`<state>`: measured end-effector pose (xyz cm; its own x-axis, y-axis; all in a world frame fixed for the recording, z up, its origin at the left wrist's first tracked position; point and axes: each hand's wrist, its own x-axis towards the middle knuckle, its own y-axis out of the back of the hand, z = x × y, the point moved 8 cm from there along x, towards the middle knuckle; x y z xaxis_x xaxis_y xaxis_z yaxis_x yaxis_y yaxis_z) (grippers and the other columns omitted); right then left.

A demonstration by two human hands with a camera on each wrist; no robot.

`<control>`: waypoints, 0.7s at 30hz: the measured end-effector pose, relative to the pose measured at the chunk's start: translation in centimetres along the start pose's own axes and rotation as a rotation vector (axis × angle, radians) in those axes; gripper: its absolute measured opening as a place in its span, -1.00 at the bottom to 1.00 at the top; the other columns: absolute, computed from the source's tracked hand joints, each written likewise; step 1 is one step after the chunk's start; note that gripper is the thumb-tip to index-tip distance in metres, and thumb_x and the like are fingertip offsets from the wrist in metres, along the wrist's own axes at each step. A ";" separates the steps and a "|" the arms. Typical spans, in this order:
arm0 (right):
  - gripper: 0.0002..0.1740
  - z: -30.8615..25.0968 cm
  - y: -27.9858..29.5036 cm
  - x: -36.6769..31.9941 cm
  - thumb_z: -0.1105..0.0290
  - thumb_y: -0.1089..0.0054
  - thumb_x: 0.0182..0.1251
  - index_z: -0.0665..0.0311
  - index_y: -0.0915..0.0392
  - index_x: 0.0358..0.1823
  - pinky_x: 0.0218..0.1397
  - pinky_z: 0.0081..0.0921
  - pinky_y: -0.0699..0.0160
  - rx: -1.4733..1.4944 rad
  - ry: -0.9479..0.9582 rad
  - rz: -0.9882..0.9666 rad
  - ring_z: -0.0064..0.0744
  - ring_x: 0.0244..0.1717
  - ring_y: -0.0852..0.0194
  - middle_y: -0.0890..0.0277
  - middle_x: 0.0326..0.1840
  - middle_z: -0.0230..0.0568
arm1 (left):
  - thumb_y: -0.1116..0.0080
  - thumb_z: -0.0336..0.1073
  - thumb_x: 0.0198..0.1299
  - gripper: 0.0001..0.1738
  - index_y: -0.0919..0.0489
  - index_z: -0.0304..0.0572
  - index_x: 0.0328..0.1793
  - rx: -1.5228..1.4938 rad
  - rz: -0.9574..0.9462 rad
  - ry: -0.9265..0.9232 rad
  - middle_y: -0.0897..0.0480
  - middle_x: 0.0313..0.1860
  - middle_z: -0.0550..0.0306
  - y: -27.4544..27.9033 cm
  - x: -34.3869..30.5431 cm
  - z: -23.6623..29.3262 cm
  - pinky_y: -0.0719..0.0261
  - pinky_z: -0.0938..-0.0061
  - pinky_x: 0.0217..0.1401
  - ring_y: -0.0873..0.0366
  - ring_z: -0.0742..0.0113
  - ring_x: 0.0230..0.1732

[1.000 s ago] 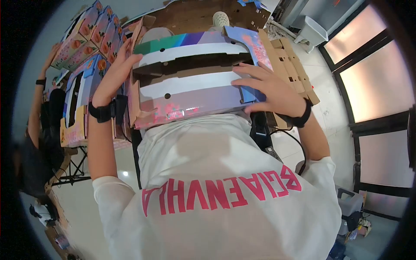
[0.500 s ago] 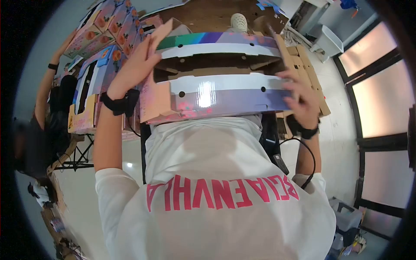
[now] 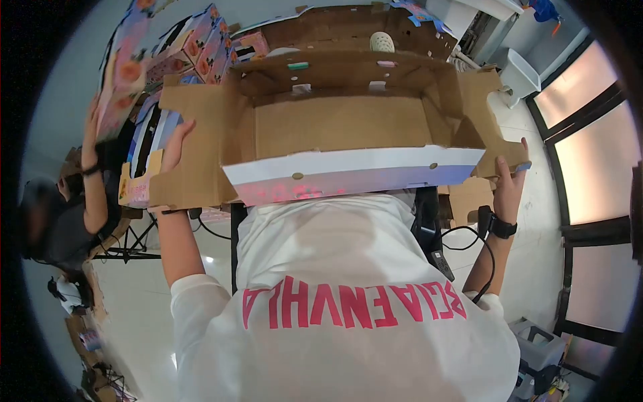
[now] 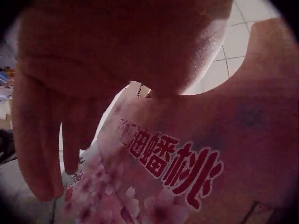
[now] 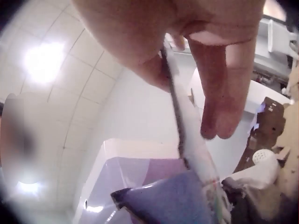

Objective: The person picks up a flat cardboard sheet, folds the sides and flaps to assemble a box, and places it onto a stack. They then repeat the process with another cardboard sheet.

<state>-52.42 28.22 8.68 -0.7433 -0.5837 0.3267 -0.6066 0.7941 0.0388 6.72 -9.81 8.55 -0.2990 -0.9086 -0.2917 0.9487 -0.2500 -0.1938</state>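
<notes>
An open cardboard box [image 3: 341, 124] lies across the person's lap, its plain brown inside facing up. Its side flaps spread outward, with a left flap [image 3: 197, 151] and a right flap [image 3: 479, 107]. At the notch of the left flap, the left hand [image 3: 174, 147] has its thumb on the brown face and its fingers behind, hidden in the head view; the left wrist view shows these fingers [image 4: 39, 140] straight along the printed face [image 4: 154, 158]. The right hand [image 3: 509, 191] holds the right flap's outer edge between thumb and fingers; the flap edge [image 5: 180, 112] runs between them in the right wrist view.
Printed boxes [image 3: 201, 47] are stacked at the upper left, beside another person [image 3: 67, 221] whose arm reaches to a box. Behind the lap box stands a large brown carton [image 3: 321, 30]. Flattened cardboard [image 3: 469, 197] lies under the right side. A cable hangs by the right wrist.
The box's side flaps have swung outward and its inside has come into full view. Both hands have moved apart to the flaps' outer parts. The other person's box at left has been lifted.
</notes>
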 end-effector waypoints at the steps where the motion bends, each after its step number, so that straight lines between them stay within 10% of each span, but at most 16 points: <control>1: -0.32 0.9 0.2 0.1 0.38 -0.17 0.53 0.30 -0.14 0.58 0.18 -0.19 -0.72 0.077 -0.051 0.011 -0.15 0.31 -0.54 -0.43 0.39 0.03 | -0.22 -0.06 0.35 -0.55 -0.60 -0.15 0.25 -0.012 -0.006 0.018 -0.73 -0.05 0.21 -0.5 -1.2 -0.1 -0.64 0.49 -0.10 -0.69 0.40 -0.14; 11: -0.55 7.2 2.9 2.1 0.34 -0.21 0.54 0.44 -0.42 0.31 -0.04 -0.34 -0.77 0.141 -0.192 -0.003 -0.27 0.05 -0.69 -0.62 0.16 -0.10 | -0.23 -0.28 0.27 -0.64 -0.64 -0.32 0.13 0.410 -0.128 -0.246 -0.72 -0.06 0.16 2.1 -3.8 0.2 -0.59 0.53 -0.12 -0.67 0.43 -0.14; 16: -0.60 14.6 4.5 0.8 0.38 -0.24 0.52 0.39 -0.46 0.28 0.03 -0.42 -0.66 0.201 -0.212 0.086 -0.42 0.03 -0.65 -0.63 0.11 -0.20 | -0.21 -0.26 0.32 -0.62 -0.64 -0.30 0.18 -0.223 0.027 0.046 -0.74 -0.03 0.12 9.9 3.7 -10.0 -0.63 0.46 -0.01 -0.70 0.36 -0.10; 21: -0.59 23.6 6.6 -0.6 0.20 -0.12 0.60 0.30 -0.44 0.30 0.03 -0.42 -0.75 0.746 -0.619 0.093 -0.31 0.06 -0.69 -0.65 0.10 -0.24 | -0.22 -0.15 0.37 -0.57 -0.62 -0.27 0.23 -0.556 -0.468 0.219 -0.72 0.14 0.00 2.6 2.3 -14.0 -0.65 0.35 0.18 -0.68 0.25 0.15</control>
<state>-62.59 29.80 -13.57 -0.6849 -0.6792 -0.2638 -0.4026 0.6545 -0.6399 7.09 -7.85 -5.77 -0.7266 -0.6470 -0.2311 0.5432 -0.3350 -0.7699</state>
